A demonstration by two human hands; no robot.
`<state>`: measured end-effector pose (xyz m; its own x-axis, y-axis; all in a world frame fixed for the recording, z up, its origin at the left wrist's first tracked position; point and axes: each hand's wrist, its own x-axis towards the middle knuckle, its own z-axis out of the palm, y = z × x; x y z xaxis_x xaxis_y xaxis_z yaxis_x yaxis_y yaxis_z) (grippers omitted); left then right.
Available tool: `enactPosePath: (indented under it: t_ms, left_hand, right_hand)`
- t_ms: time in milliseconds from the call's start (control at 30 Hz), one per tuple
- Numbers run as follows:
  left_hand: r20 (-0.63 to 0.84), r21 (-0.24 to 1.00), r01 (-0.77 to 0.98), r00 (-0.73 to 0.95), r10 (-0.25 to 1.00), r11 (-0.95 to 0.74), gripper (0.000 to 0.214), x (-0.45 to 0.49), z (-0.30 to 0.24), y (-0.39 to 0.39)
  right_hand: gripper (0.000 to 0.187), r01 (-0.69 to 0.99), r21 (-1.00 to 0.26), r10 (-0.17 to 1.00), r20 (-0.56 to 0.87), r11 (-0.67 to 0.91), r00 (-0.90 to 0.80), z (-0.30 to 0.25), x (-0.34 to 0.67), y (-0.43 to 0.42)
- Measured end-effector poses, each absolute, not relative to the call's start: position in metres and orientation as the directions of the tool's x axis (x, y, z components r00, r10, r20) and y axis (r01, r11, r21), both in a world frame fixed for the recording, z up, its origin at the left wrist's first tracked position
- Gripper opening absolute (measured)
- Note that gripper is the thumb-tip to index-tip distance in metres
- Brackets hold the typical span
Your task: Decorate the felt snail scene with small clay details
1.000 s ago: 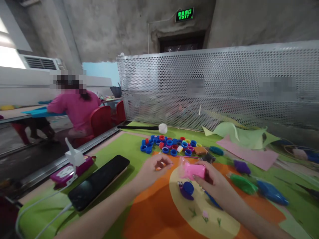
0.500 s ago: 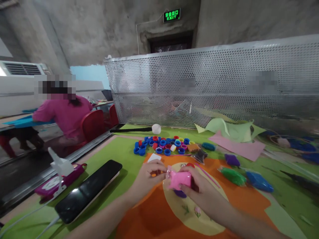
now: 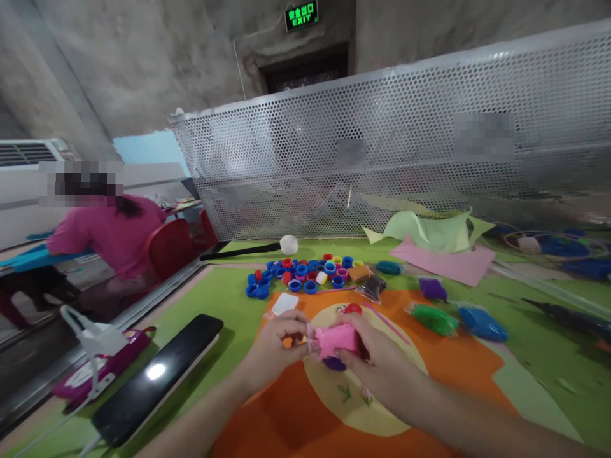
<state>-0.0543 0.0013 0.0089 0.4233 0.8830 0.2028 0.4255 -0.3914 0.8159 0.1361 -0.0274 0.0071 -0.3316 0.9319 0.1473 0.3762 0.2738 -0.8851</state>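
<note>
A packet of pink modelling clay (image 3: 337, 341) in clear wrap is held above the yellow paper oval (image 3: 382, 407). My right hand (image 3: 377, 356) is closed round its right end, thumb below and fingers above. My left hand (image 3: 279, 340) pinches the loose end of the wrap on the packet's left side. Under the packet lies a purple piece (image 3: 335, 363), partly hidden. A red round piece (image 3: 353, 308) shows just beyond my right fingers. The oval rests on orange paper (image 3: 277, 420). A white packet (image 3: 285, 303) lies beyond my left hand.
Many bottle caps (image 3: 300, 270) are heaped at the back. Packets of green clay (image 3: 433, 319), blue clay (image 3: 483, 322) and purple clay (image 3: 433, 289) lie to the right. A phone (image 3: 160, 378) and a power strip (image 3: 102, 366) sit at left. A perforated metal screen (image 3: 296, 172) stands behind.
The camera view has shifted, so the scene sits somewhat further left. Both hands keep their hold on the pink packet, with my left fingers now at the end of its wrap.
</note>
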Motion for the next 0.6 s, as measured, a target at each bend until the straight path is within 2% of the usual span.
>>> enactPosePath:
  t_ms: [200, 500, 600]
  left_hand:
    - [0.232, 0.792, 0.430, 0.444, 0.866, -0.433, 0.007, -0.0557, 0.0159, -0.0029]
    - [0.303, 0.833, 0.326, 0.410, 0.860, -0.448, 0.006, -0.0524, 0.0131, -0.0061]
    - [0.338, 0.864, 0.260, 0.336, 0.879, -0.432, 0.004, -0.0602, 0.0136, 0.0005]
  right_hand:
    - [0.027, 0.347, -0.858, 0.901, 0.256, 0.379, -0.351, 0.0089, 0.1377, -0.0290]
    - [0.020, 0.370, -0.822, 0.886, 0.315, 0.434, -0.340, 0.0089, 0.1345, -0.0305]
    - [0.019, 0.372, -0.835, 0.904, 0.308, 0.406, -0.296, 0.0087, 0.1383, -0.0247]
